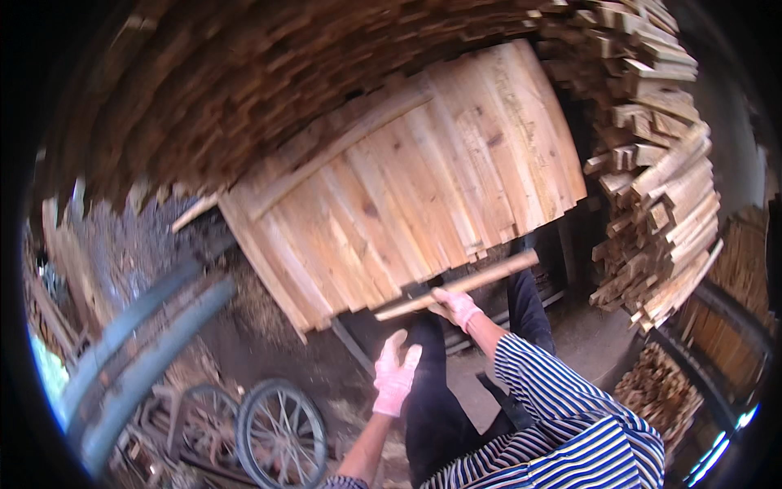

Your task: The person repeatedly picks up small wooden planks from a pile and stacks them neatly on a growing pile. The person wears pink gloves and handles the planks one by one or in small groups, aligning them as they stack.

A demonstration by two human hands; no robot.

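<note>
Wood stack (187, 106) upper left: blurred, I can't count pieces. Lower edge crops wheel (283, 433) and striped shirt (586, 456). Right hand (456, 307): finger ends unclear to me on stick (498, 271). Boards (407, 179) hide foot ends of both trouser legs (531, 306).

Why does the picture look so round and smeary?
Head view: the fisheye lens bows the edges of the planks and leaves black corners; head view: the upper-left wood stack is smeared, maybe from movement; head view: the planks look clearer.
</note>
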